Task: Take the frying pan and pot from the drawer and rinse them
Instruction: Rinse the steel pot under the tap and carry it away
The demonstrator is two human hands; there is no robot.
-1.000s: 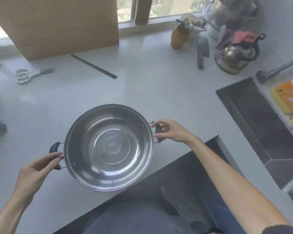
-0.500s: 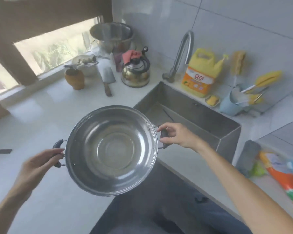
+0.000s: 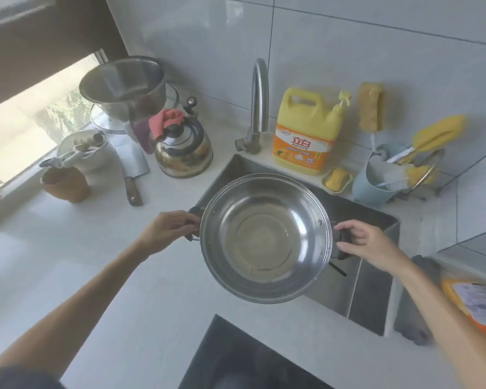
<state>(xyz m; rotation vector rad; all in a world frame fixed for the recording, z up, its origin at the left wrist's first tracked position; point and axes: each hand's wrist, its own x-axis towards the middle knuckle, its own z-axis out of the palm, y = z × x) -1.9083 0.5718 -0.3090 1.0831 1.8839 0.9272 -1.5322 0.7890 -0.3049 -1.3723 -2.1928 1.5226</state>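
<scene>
pot point(image 3: 264, 240) now over sink point(image 3: 371, 287), 2-handed

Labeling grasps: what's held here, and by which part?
The steel pot, carried over the sink: left hand and right hand each grip a black side handle.

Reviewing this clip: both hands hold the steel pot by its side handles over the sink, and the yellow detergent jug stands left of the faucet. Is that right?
Not quite. In the head view the yellow detergent jug stands right of the faucet, not left. The rest holds: the left hand and right hand hold the steel pot by its side handles over the sink.
</scene>
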